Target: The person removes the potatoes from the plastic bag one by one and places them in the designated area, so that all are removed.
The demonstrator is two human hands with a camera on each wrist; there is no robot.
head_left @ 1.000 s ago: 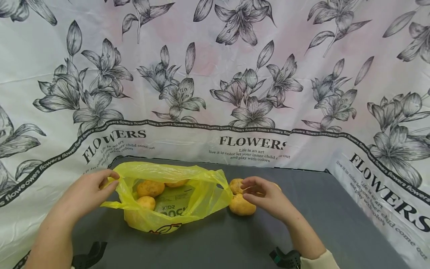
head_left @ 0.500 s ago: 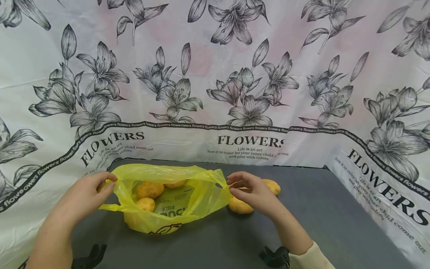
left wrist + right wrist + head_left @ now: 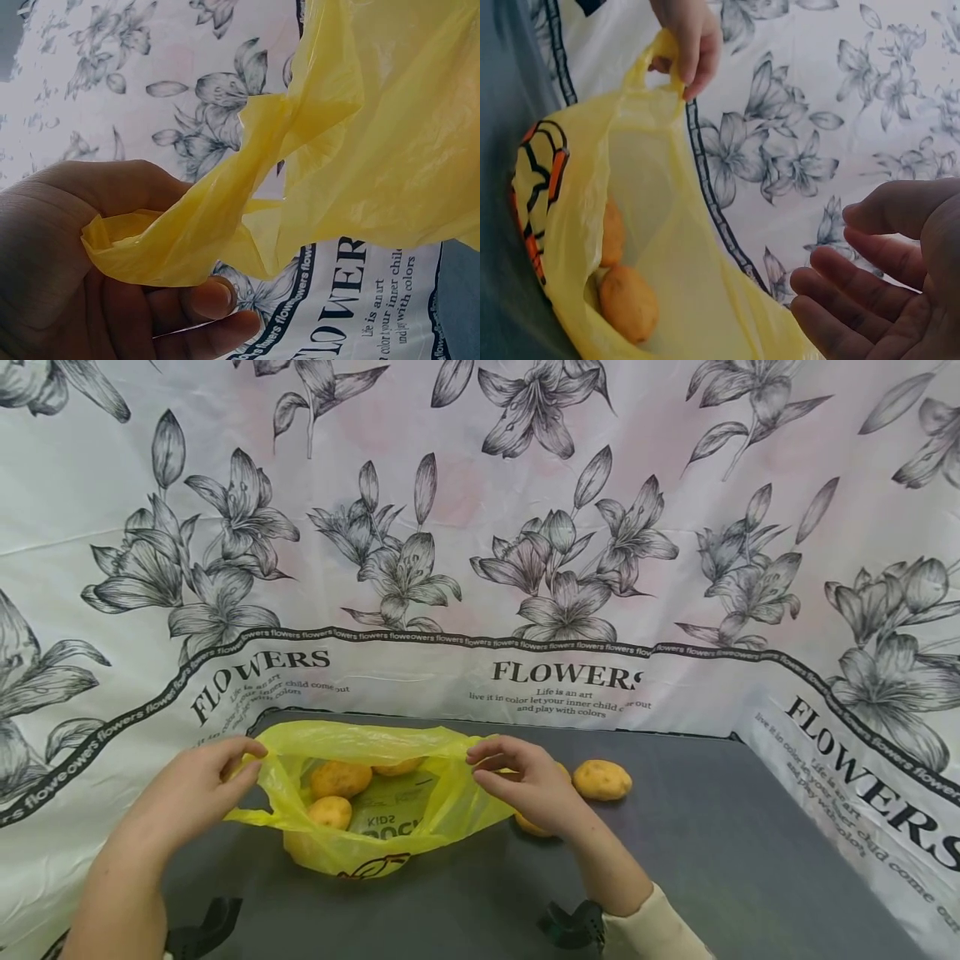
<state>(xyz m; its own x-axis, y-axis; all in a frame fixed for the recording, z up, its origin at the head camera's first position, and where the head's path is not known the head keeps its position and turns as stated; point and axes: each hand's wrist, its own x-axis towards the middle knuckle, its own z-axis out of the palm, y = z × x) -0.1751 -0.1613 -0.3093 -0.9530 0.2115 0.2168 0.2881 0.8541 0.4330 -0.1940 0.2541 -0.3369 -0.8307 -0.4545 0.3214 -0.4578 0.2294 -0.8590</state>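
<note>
A yellow plastic bag [image 3: 360, 739] lies on the table with its mouth spread wide. Several potatoes [image 3: 341, 778] are inside it, two of them plain in the right wrist view [image 3: 628, 303]. My left hand [image 3: 198, 785] holds the bag's left handle [image 3: 172, 244] between thumb and fingers. At the bag's right rim is my right hand [image 3: 525, 781], its fingers loosely bent and nothing in its grasp; in the right wrist view the right hand [image 3: 885, 277] is beside the bag's edge. One loose potato [image 3: 602, 780] lies to its right, and others are partly hidden behind the hand.
The dark grey table [image 3: 720, 843] extends to the right of the bag and in front of it. White floral cloth [image 3: 562, 689] hangs at the back and along both sides. Dark wrist mounts [image 3: 573, 925] sit on both forearms.
My right hand has moved left, from over the loose potatoes to the bag's right rim. The right-hand potato is now uncovered. My left hand keeps its hold on the handle.
</note>
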